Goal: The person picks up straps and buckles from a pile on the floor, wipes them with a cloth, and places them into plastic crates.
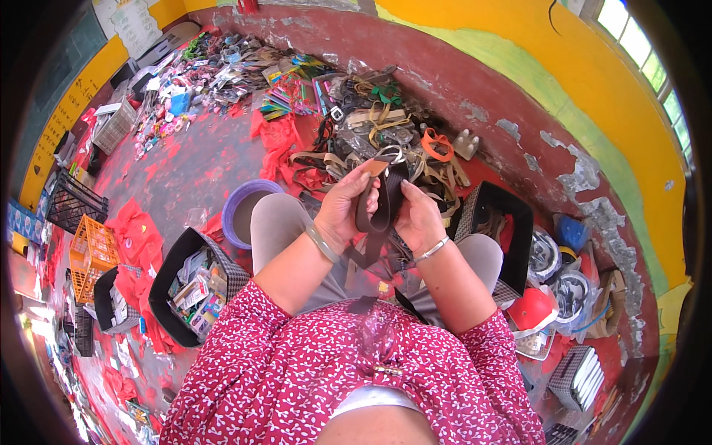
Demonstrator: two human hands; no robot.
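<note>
While both hands are busy with one strap, the pile beyond them lies loose. The left hand [347, 204] pinches a dark brown belt [381, 216] between thumb and fingers, close to its tan leather tab [377, 167]; the right hand [420, 219] is closed on the same belt just beside it. Between the two hands the belt bends into a loop, with a length dangling below them, and its silver buckle [392, 153] sticks up past the fingertips.

As far as can be judged, work on this belt is only partway along — it is gathered in the hands, neither fastened nor laid down. Just beyond the hands, the heap of straps [380, 122] is a tangle, so much there looks unhandled; an orange strap [437, 145], ahead and to the right of the right hand, does lie curled in a ring. Whether anyone has finished it, I cannot tell.

To the left of the left hand stands a purple basin [229, 216]; right of the right hand, a black-rimmed box [523, 236] — what fills it is unclear.
</note>
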